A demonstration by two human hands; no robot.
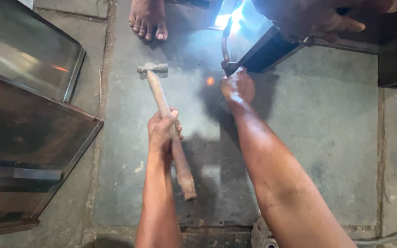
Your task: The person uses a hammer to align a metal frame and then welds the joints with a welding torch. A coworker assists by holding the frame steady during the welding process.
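Fingers [173,120] of L hand [161,131] wrap hammer [166,110] handle mid-shaft.

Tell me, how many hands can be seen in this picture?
3. The left hand grips a hammer at centre; the right hand holds a welding tool near the glare; another person's hand rests on the metal frame, top right. Others may lie outside view.

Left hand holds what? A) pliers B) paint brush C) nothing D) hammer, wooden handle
D: the left hand is closed around the wooden handle of a hammer, its metal head pointing away over the stone floor.
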